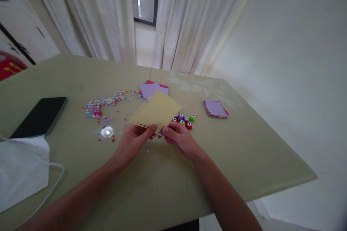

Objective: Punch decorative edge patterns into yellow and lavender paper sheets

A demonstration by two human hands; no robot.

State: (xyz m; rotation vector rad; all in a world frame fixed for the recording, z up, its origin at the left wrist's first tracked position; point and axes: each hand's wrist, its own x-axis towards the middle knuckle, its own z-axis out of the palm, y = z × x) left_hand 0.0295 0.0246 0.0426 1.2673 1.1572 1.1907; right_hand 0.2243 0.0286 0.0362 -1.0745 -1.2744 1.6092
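Yellow paper with punched edges is pinched in my left hand, while my right hand grips a small purple punch at its near corner. Just beyond my right fingers sit more little punches; farther out lie purple and red sheets, with confetti to the left.
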